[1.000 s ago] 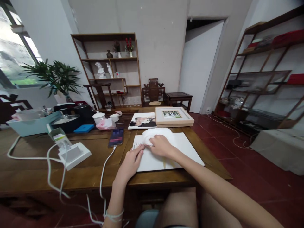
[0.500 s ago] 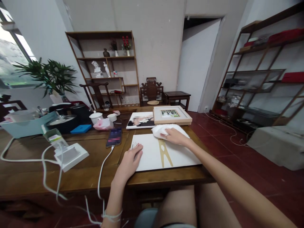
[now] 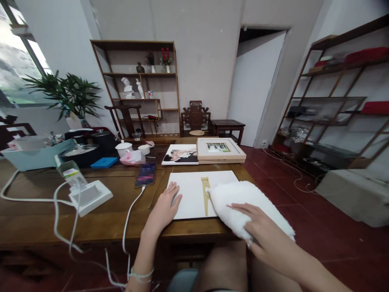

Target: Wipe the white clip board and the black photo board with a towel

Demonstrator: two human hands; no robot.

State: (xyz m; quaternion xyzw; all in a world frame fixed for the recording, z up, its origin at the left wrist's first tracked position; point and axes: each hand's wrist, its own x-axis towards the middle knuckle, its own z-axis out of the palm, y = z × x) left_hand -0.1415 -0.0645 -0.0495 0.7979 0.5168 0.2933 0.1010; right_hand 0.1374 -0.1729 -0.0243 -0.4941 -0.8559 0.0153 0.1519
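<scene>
A flat white panel [image 3: 188,190] lies at the table's front edge, with a tan two-legged piece [image 3: 205,194] on its face. My left hand [image 3: 165,205] rests on the panel's left edge, fingers stretched out and holding nothing. Over the panel's right side is a fluffy white cloth [image 3: 243,194], part of it hanging past the table's front corner. My right hand [image 3: 258,225] grips this cloth from above, its thumb underneath. The cloth hides the panel's right part and one leg of the tan piece.
Behind the panel are a flat photo print [image 3: 180,155] and a light wooden picture frame [image 3: 221,156]. A phone [image 3: 146,174] with a white cable lies to the left. Further left are an opened white box [image 3: 92,196], a blue box [image 3: 104,162] and a white lidded pot [image 3: 123,148].
My right hand has drawn the white cloth from the panel's far edge toward me and to the right, and the cloth now spreads wider. My left hand has stayed nearly in place.
</scene>
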